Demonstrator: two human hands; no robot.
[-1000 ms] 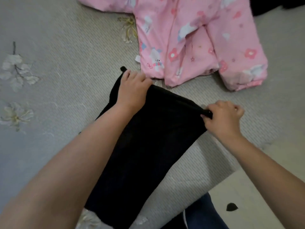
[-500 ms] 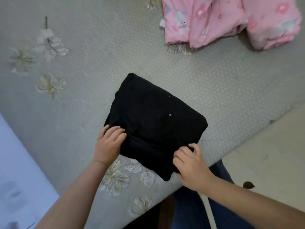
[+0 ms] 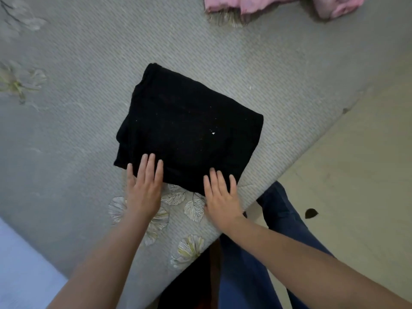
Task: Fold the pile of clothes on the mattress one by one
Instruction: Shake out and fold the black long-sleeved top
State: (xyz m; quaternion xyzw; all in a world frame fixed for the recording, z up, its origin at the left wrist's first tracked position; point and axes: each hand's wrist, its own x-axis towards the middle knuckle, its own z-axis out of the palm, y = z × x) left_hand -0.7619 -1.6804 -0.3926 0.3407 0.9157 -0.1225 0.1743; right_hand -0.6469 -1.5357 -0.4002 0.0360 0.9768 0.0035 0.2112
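Note:
A black garment [image 3: 189, 128] lies folded into a thick rectangle on the grey mattress [image 3: 89, 63], near its front corner. My left hand [image 3: 145, 188] lies flat with straight fingers, its fingertips on the garment's near left edge. My right hand [image 3: 220, 197] is also flat, fingertips resting on the near right edge. Neither hand grips the cloth. A pink flowered garment [image 3: 278, 5] shows at the top edge, mostly cut off by the frame.
The mattress edge runs diagonally from lower left to upper right, with the beige floor [image 3: 345, 175] beyond it. My legs in blue jeans [image 3: 278, 219] stand at the corner. A small dark scrap [image 3: 311, 213] lies on the floor. A pale blue surface [image 3: 20, 275] fills the lower left.
The black garment's far end was folded toward me into a compact rectangle. Both hands let go of the cloth and now lie flat on its near edge. The view shifted down.

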